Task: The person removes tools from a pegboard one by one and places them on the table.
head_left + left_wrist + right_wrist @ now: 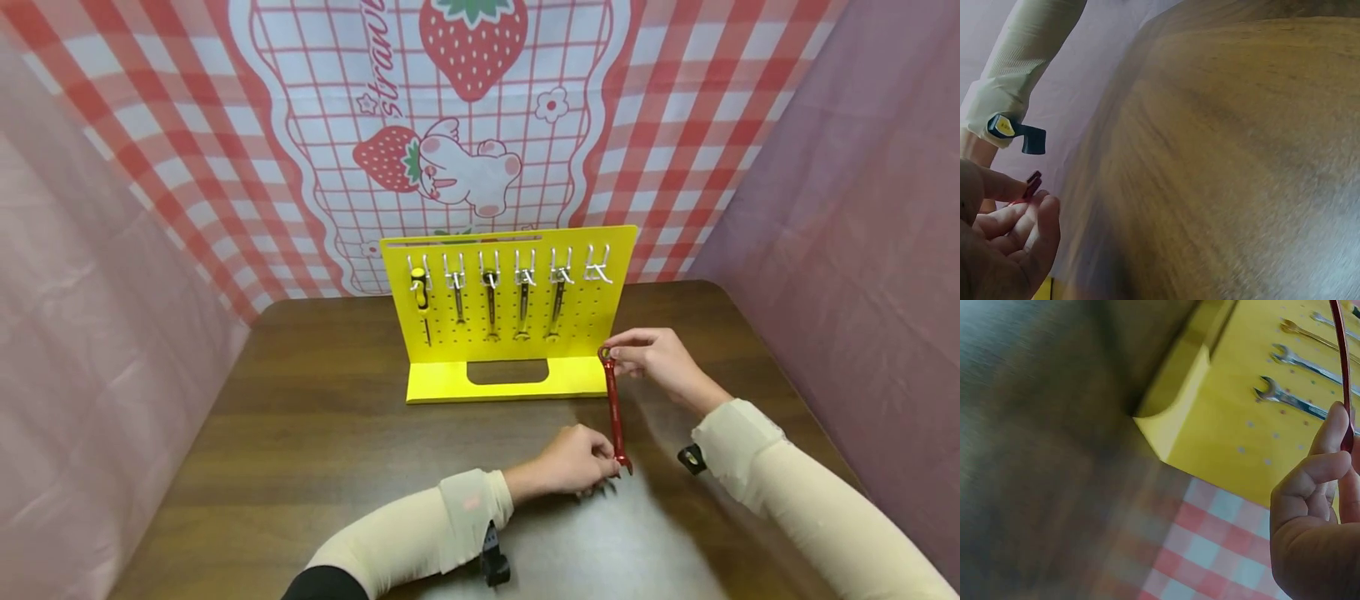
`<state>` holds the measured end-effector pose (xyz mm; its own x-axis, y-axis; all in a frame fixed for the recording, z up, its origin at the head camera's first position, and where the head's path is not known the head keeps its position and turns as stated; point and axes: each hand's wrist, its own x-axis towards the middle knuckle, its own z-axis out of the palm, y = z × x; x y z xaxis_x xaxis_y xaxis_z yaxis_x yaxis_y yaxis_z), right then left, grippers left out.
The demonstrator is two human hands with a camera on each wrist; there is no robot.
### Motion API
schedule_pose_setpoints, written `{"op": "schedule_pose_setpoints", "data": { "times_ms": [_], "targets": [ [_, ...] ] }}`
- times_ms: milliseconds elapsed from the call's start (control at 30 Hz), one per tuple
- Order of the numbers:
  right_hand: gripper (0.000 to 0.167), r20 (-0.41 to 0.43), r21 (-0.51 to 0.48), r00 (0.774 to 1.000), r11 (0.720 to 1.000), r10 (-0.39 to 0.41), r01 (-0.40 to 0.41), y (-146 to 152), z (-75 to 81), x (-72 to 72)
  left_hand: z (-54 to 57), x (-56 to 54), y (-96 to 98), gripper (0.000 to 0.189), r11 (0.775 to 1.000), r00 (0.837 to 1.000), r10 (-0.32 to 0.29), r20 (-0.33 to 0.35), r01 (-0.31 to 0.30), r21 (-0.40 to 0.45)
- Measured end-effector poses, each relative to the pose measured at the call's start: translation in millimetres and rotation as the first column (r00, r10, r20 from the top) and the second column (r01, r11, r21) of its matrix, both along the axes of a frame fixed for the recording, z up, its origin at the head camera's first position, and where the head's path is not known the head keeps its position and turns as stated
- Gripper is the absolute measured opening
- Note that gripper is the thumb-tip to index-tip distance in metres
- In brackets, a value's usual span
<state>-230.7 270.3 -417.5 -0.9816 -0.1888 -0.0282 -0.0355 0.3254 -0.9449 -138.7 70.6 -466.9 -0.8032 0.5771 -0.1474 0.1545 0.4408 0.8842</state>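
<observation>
Firstly, in the head view, the left arm reaches from the lower side toward the middle of the table [315,400], and the left hand [573,461] pinches the jaw end of a red wrench [614,410] with narrow, bent fingers. The right arm comes from the lower right, its wrist raised, and the right hand [660,362] pinches the ring end between thumb and finger. The wrench is so held between both hands, just beside the right front corner of the yellow pegboard [435,381]. Next, in the left wrist view, thumb and forefinger close upon the red tip, while the other fingers curl loosely. Lastly, in the right wrist view, the fingertips press the wrench narrowly, near silver wrenches [1300,403].
</observation>
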Motion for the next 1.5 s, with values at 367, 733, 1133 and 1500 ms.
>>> {"op": "schedule_pose_setpoints", "data": {
  "times_ms": [367, 733, 1133, 1500],
  "targets": [
    [0.030, 0.070, -0.009, 0.998, 1.000, 0.010, -0.009, 2, -19.2, 2.2, -3.0, 8.4, 5.3, 0.020, 0.995, 1.000, 0.001, 0.029, 0.002, -0.097],
    [0.034, 0.208, 0.062, 0.978, 0.997, 0.025, -0.039, 13, -34.2, 10.3, -5.4, 15.2, 13.1, 0.037, 0.960, 0.994, -0.091, -0.067, 0.070, -0.272],
    [0.029, 0.285, 0.025, 0.958, 0.999, 0.036, -0.045, 6, -47.2, 13.8, -15.1, 21.0, 16.7, 0.039, 0.912, 0.956, -0.128, -0.263, 0.009, -0.410],
    [0.025, 0.335, -0.032, 0.942, 0.999, 0.037, -0.028, 7, -57.6, 15.7, -18.3, 23.2, 24.7, 0.036, 0.844, 0.937, -0.132, -0.323, -0.064, -0.532]
  ]
}}
